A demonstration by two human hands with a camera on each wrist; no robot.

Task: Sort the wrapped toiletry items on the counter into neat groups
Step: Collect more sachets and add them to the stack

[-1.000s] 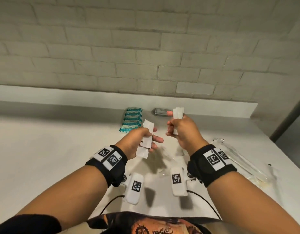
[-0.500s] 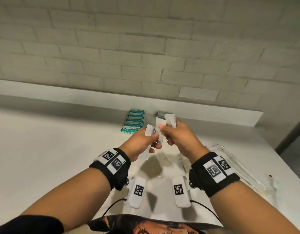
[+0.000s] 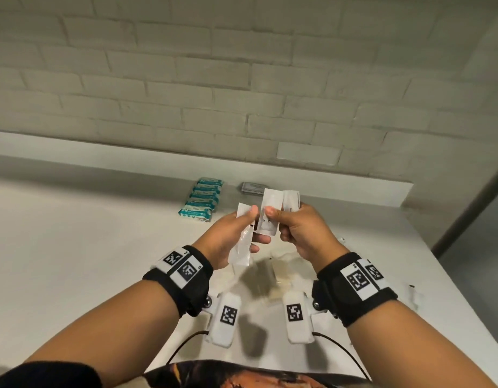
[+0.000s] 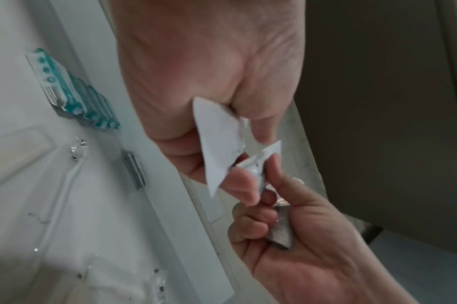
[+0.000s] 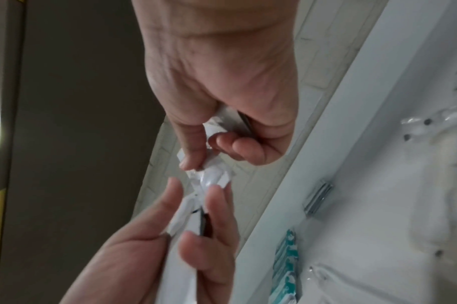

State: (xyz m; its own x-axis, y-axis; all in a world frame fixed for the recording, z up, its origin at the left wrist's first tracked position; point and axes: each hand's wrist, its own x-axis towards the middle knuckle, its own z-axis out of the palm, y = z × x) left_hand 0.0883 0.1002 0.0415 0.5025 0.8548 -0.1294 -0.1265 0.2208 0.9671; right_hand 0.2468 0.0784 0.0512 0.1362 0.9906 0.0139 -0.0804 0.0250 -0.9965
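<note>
Both hands are raised above the white counter [image 3: 102, 247], close together. My left hand [image 3: 236, 236] pinches a long white sachet [image 3: 240, 247] between thumb and fingers; the same sachet [image 4: 217, 144] shows in the left wrist view. My right hand [image 3: 301, 231] grips two white sachets [image 3: 270, 211], one under the thumb and one further right [image 3: 291, 201]. The sachets nearly touch at the fingertips. A neat row of teal-and-white packets [image 3: 203, 200] lies at the back of the counter, with a small grey packet stack [image 3: 252, 188] to its right.
Clear plastic wrapped items [image 3: 273, 275] lie on the counter under my hands, with more of them [image 4: 74, 152] in the left wrist view. A brick wall [image 3: 242, 79] with a low ledge backs the counter. The counter's right edge [image 3: 438, 261] drops to a dark floor.
My hands came together from about a hand's width apart; my right thumb now holds a second white sachet beside the first. My left hand still holds its sachet.
</note>
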